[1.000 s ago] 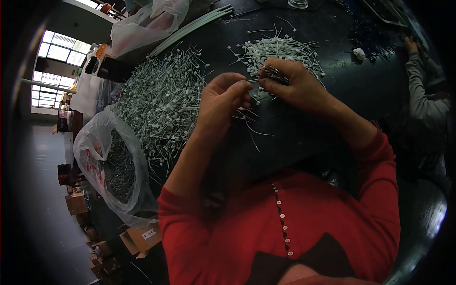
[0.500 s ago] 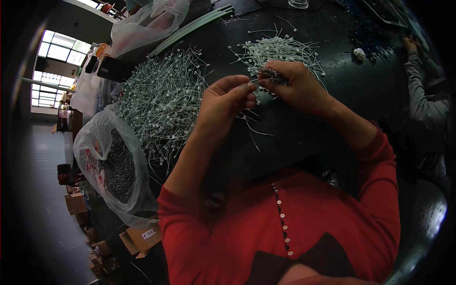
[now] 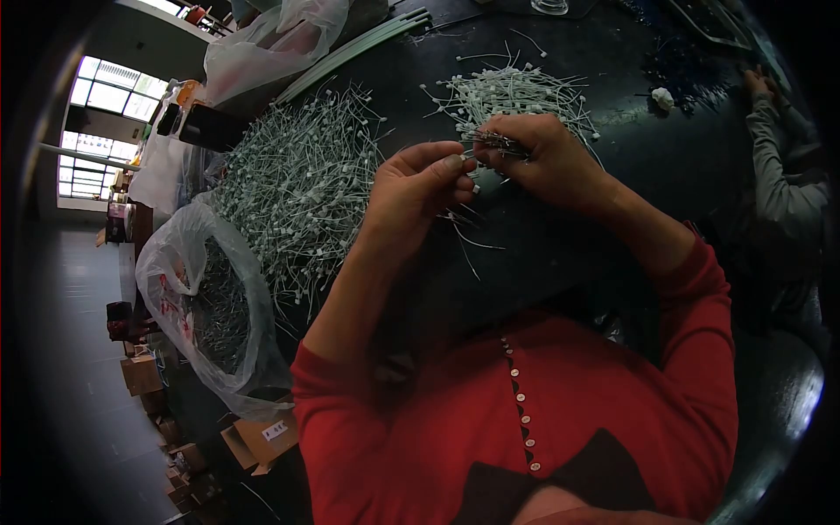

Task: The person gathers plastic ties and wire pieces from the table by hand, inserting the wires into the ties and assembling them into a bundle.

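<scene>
My left hand [image 3: 416, 184] is closed in a pinch, thumb against fingers, on a thin pale wire with a small white end piece [image 3: 464, 159]. Close beside it, my right hand [image 3: 556, 157] is closed around a bunch of thin dark metallic pieces [image 3: 501, 143] whose exact kind I cannot make out. The fingertips of both hands nearly meet. Behind them lies a pile of short pale wires with white end pieces [image 3: 516, 92]. To the left spreads a larger pile of similar wires [image 3: 297, 175]. A few loose strands [image 3: 472, 238] lie on the dark table under my hands.
An open clear plastic bag [image 3: 262, 302] with dark thin pieces inside sits at the left. Behind are long pale tubes [image 3: 359, 52] and another plastic bag [image 3: 271, 48]. A cardboard box [image 3: 258, 442] stands below. At the right, another person's grey sleeve [image 3: 770, 166] is visible.
Both hands stay almost in place, with slight finger movement. The metallic bunch in my right hand has shifted a little.
</scene>
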